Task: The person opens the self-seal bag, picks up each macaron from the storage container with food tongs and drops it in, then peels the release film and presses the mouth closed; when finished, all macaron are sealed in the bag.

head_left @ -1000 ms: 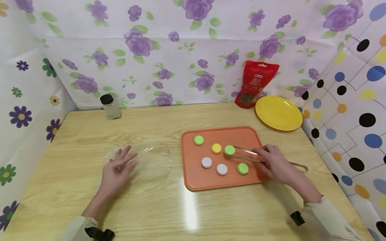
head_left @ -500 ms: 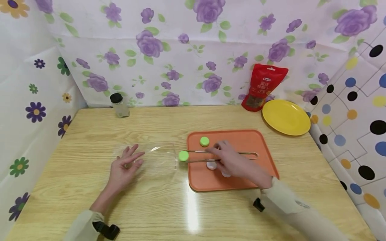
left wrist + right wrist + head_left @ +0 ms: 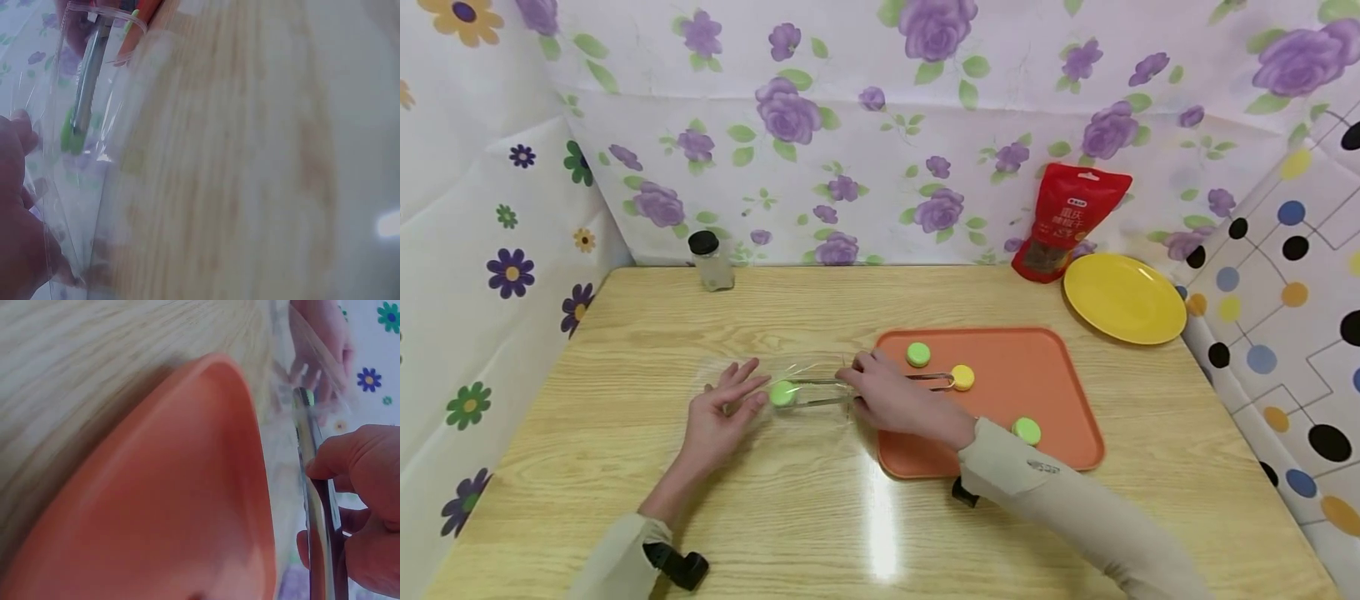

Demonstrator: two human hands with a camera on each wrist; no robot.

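My right hand (image 3: 887,392) grips a pair of metal tongs (image 3: 319,537), their tips around a green macaron (image 3: 783,393) inside a clear plastic container (image 3: 100,134). My left hand (image 3: 722,417) holds the container at its left end, with thumb and fingers about the clear wall; its outline is faint. Part of the orange tray (image 3: 1045,367) lies under my right forearm. On the tray sit a yellow macaron (image 3: 962,377), a green macaron (image 3: 918,354) at the back left and another green macaron (image 3: 1026,431) near the sleeve. The arm hides the tray's front middle.
A yellow plate (image 3: 1123,298) lies at the back right beside a red snack pouch (image 3: 1067,221) leaning against the flowered cloth. A black-capped jar (image 3: 713,265) stands at the back left. Patterned cloths rise at the back and both sides of the wooden table (image 3: 790,525).
My right hand has carried the green macaron in the tongs leftward, from the tray across its edge into the clear container. The left hand stays at the container. The head view has shifted slightly.
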